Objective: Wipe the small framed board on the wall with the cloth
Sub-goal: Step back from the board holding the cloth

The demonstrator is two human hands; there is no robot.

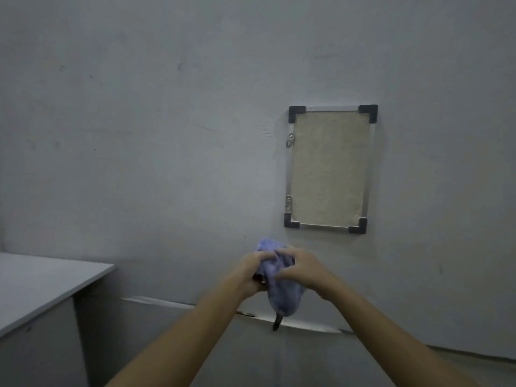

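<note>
Cloth (pixel 279 283) bunched in both grips, left hand (pixel 252 270) and right hand (pixel 303 268) closed on it, at 7 o'clock below board (pixel 329 169); wiping judged not yet started.

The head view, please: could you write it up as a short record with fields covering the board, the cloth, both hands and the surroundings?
board: small rectangular board with tan cork-like face, thin metal frame and black corner caps, hanging on the grey wall
cloth: crumpled blue-purple cloth, bunched, below the board, not touching it
left hand: gripping the cloth
right hand: gripping the cloth
wiping: not yet begun
surroundings: grey table at lower left
</note>
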